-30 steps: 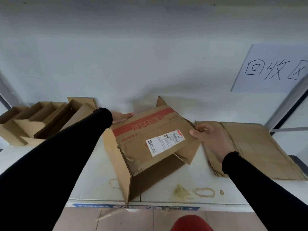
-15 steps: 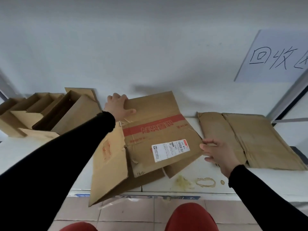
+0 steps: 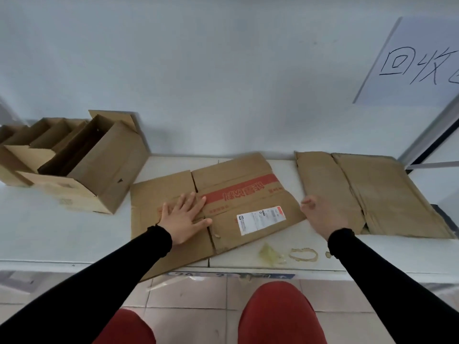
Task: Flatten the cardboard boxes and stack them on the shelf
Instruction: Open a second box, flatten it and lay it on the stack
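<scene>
The box [image 3: 218, 207] now lies flat on the shelf [image 3: 62, 234]; a second ago it was half open. The left hand [image 3: 185, 217] presses it with spread fingers, the right hand [image 3: 323, 217] has let go, loosely curled and empty. Next is probably moving it onto the pile [image 3: 372, 194] at the right.

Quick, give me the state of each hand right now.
Left hand: open, pressed flat on the flattened box.
Right hand: loosely curled, holding nothing, at that box's right edge.
</scene>
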Available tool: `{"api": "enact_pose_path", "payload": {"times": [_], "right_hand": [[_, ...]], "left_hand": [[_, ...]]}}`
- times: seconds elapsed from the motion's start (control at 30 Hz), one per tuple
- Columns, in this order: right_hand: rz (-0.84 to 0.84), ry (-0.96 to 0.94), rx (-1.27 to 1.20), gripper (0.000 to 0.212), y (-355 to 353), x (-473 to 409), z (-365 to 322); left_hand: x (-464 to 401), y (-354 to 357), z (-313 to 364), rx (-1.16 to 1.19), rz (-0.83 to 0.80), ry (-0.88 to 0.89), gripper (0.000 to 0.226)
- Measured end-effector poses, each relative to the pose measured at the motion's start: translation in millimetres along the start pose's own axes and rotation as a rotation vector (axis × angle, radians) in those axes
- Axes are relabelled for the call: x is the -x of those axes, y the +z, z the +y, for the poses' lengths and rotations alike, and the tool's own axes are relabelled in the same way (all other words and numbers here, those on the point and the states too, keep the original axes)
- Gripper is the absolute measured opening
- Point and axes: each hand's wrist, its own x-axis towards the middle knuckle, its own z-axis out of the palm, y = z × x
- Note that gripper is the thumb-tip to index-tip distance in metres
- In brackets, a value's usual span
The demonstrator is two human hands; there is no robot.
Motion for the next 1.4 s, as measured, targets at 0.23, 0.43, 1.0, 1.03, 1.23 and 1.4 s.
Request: {"api": "enact_pose_path", "payload": {"times": [0.23,0.43,1.0,1.03,1.23,1.4], "right_hand": [[-0.255,-0.373,0.296,0.059,29.4,-12.1,-26.8],[-0.280,-0.290,0.324,0.059,68.6,-23.5,-26.7],[-0.065,-0.098,-0.294,0.063,27.1,-25.7,-39.0],[-0.053,-0.125,-0.332,0.060,20.8,-21.1,-36.6],[0.160,-0.157,-0.364,0.045,-33.3,-8.0,10.8],[0.338,-0.083,-0.375,0.031,-94.0,-15.2,77.5]], "left_hand": [[-10.6,18.0,-1.2,-0.043,0.048,0.006,0.099],[-17.3,8.1,-5.2,0.043,-0.033,0.003,0.084],[45.6,0.6,-78.0,1.048,0.404,-0.549,0.090],[46.6,-5.4,-75.0,1.125,0.437,-0.537,0.084],[33.5,-51.7,-14.3,1.362,0.534,-0.289,0.057],[-5.1,-75.5,63.5,1.360,0.380,-0.048,0.060]]}}
